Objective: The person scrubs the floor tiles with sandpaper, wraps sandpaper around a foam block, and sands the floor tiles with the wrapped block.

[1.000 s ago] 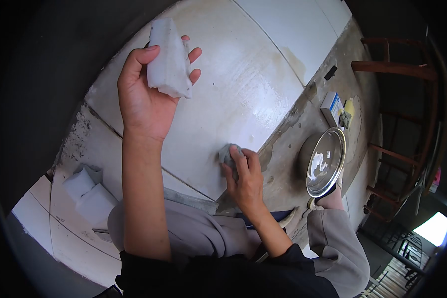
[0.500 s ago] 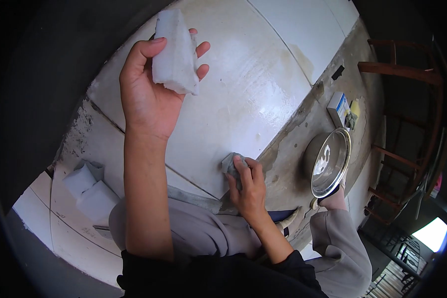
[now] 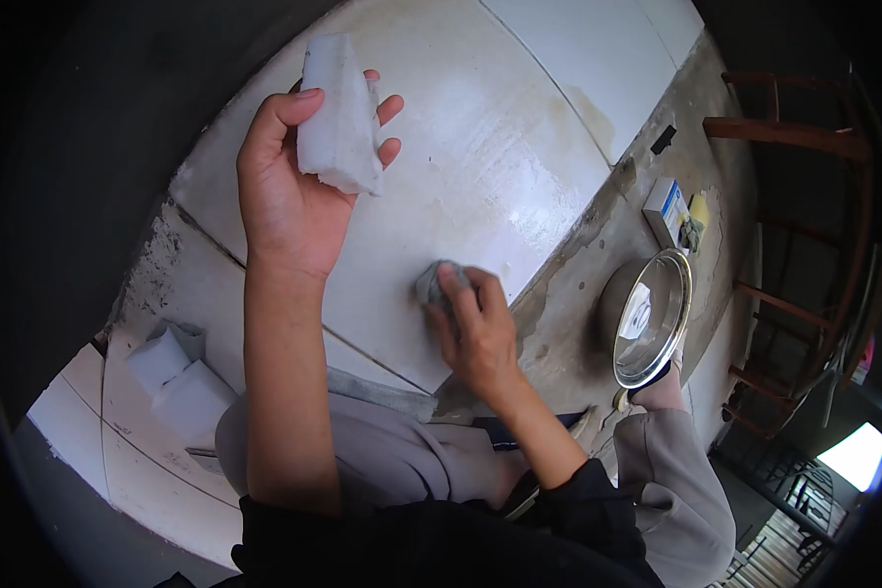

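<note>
A white foam-like block [image 3: 336,122] rests in my left hand [image 3: 299,186], its thumb on the near side and fingertips showing behind the far edge. My left hand is raised over a large pale floor tile [image 3: 392,225]. Lower down, my right hand [image 3: 477,328] presses a crumpled grey cloth [image 3: 431,284] against the same tile, its fingers closed round it. The tile has a wet, shiny patch to the right of both hands.
A metal basin [image 3: 652,318] with water stands at the right, near a foot. Beyond it are a small box [image 3: 664,211] and a yellow-green cloth [image 3: 696,220]. Wooden furniture [image 3: 789,137] is at the far right. White blocks [image 3: 191,397] lie at the lower left.
My right hand and the grey cloth have moved up and slightly left across the tile. My left hand still holds the white block, a little lower in view than half a second ago.
</note>
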Motion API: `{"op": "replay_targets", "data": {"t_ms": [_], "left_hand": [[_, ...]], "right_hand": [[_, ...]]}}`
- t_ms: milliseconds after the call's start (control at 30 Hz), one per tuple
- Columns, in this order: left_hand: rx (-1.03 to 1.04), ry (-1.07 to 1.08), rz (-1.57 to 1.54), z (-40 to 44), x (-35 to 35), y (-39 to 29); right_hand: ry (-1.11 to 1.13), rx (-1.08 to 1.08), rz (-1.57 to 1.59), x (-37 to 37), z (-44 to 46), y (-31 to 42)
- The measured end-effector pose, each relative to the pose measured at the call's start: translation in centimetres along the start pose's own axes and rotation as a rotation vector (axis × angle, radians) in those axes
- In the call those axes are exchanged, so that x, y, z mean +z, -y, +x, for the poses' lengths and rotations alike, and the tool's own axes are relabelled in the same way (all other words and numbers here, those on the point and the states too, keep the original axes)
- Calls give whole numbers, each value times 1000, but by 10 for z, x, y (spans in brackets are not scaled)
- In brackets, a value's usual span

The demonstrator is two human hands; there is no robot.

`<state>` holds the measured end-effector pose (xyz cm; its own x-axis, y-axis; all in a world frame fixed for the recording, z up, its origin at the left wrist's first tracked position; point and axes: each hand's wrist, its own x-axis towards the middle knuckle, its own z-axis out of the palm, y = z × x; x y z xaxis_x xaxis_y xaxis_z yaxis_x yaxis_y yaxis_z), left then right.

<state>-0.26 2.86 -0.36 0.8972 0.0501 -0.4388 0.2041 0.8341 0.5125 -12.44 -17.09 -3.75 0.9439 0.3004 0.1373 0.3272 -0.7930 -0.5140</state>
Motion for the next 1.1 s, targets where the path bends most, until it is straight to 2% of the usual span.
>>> {"op": "replay_targets", "data": {"t_ms": [167,267,367,433,500,567,800,867,967,1100], "left_hand": [[11,-30,1,0,1,-4],[19,-11,-14,6,1,-3],[9,-23,0,2,0,0],[12,-25,13,1,1,-2],[13,-29,7,-2,1,-3],[21,-28,3,-3,3,-4],[16,-31,0,2,3,-3],[16,-26,6,1,4,-3],[9,-28,20,-1,3,-2],[11,-33,24,0,7,-1]], "right_hand": [[-131,193,-48,-14,71,-37],[-11,198,-25,-14,25,-14],[86,115,21,-11,-20,9],[75,79,19,-14,-6,-8],[-45,95,-17,-14,30,-28],[-99,229,-17,-16,60,-39],[42,186,-31,-17,-11,-5],[48,181,-16,-23,-1,-17],[-70,287,-59,-27,52,-45],[-57,254,-134,-31,61,-58]]}}
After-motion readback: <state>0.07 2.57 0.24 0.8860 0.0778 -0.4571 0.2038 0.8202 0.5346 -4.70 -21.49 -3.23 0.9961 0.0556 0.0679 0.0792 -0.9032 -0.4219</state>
